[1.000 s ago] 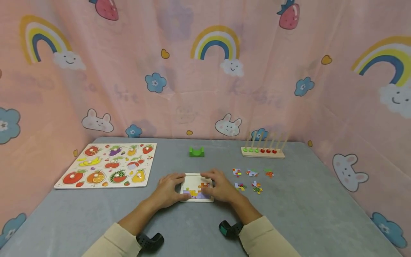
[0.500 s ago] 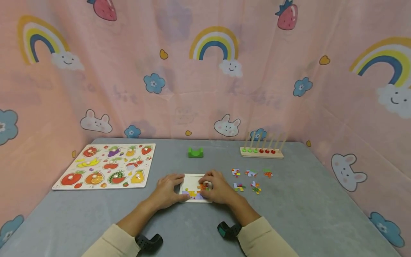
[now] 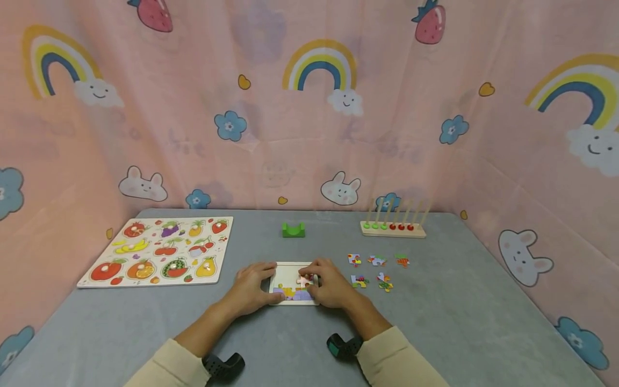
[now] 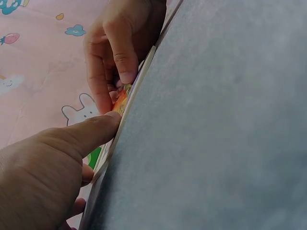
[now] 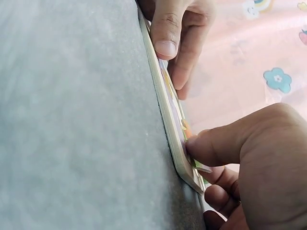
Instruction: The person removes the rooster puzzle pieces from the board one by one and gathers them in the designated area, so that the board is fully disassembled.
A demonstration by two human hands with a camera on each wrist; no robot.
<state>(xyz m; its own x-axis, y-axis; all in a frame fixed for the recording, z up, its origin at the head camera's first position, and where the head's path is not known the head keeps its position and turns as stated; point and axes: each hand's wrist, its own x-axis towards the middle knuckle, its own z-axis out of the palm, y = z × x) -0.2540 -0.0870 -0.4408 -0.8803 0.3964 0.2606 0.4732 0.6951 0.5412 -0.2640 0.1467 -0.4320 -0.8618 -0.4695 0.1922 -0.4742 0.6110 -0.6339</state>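
Note:
A small pale wooden puzzle tray (image 3: 287,271) lies on the table in front of me. Joined jigsaw pieces (image 3: 291,294) in yellow and purple fill its near side. My left hand (image 3: 251,286) holds the tray's left side, thumb over the near corner and fingers toward the far one. At the tray's right side, my right hand (image 3: 332,286) pinches a colourful jigsaw piece (image 3: 304,281) between thumb and fingers. The right wrist view shows that piece's green edge (image 5: 202,166) beside the thumb, tilted at the tray rim; the fingers hide much of it.
Several loose jigsaw pieces (image 3: 377,260) lie right of the tray. A fruit puzzle board (image 3: 159,252) lies at the left. Behind stand a green notched block (image 3: 293,231) and a wooden peg rack (image 3: 393,231) with green and red beads. A patterned pink curtain (image 3: 280,145) encloses the table.
The right hand's fingers have drawn in around the jigsaw piece, which now looks paler and tilted. The left hand has stayed in place on the tray.

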